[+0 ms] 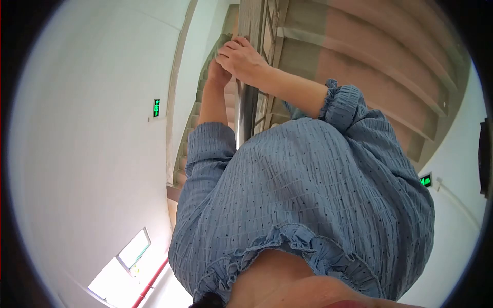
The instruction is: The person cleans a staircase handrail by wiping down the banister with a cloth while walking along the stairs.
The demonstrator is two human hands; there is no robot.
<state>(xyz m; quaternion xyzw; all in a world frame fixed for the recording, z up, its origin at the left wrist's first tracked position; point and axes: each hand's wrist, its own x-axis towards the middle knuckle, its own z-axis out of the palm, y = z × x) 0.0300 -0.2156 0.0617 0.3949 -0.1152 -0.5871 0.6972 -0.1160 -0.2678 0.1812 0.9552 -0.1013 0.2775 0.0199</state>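
My right hand (pixel 242 60) reaches across the top of a metal railing (pixel 246 110), its fingers bent and pressed together over my left hand. What lies under those fingers is hidden. My left hand (pixel 220 73) is raised on the left side of the railing, touching my right hand; its fingers are mostly covered. Both forearms come out of the gathered sleeves of a blue dotted top (pixel 308 179).
Stair steps (pixel 192 120) run along the railing's left side, beside a white wall (pixel 97 102) with a green lit sign (pixel 156 108). Broad curved stairs (pixel 370 66) fill the upper right. A window (pixel 134 249) and red pipe (pixel 151 283) are lower left.
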